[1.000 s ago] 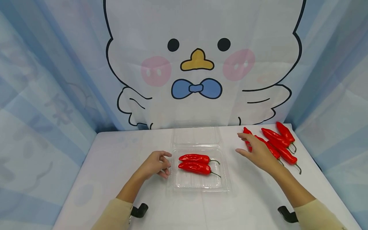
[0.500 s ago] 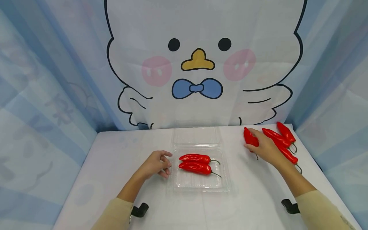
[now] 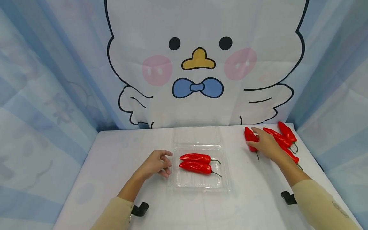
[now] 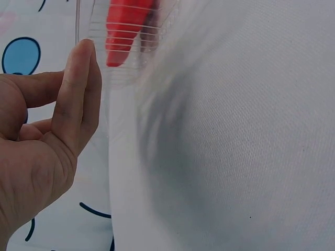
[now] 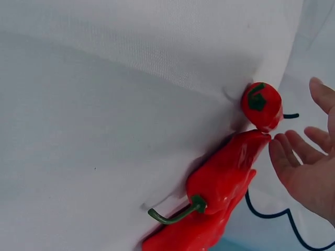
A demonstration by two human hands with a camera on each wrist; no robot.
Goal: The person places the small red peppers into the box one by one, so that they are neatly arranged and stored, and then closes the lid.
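Observation:
In the head view a clear plastic clamshell box (image 3: pixel 198 186) lies with its lid (image 3: pixel 196 135) folded back. Two red chili peppers (image 3: pixel 195 167) lie side by side in it, stems to the right. My left hand (image 3: pixel 156 164) rests at the box's left side, fingers loosely bent and holding nothing; the left wrist view has a fingertip close to the clear edge. At the back right my right hand (image 3: pixel 266 145) hovers over loose peppers, thumb and fingers apart near the leftmost pepper (image 3: pixel 249 136). The right wrist view shows the fingertips by a pepper's tip (image 5: pixel 251 138); contact is unclear.
Several more red chili peppers (image 3: pixel 277 136) lie at the table's back right corner, partly hidden by my right hand and forearm. A white cloth covers the table (image 3: pixel 115 166). Printed curtains (image 3: pixel 198 108) stand close behind and on both sides.
My right hand has moved right and slightly down from beyond the leftmost pepper, uncovering more of that pepper and its stem. The left hand and box look unmoved.

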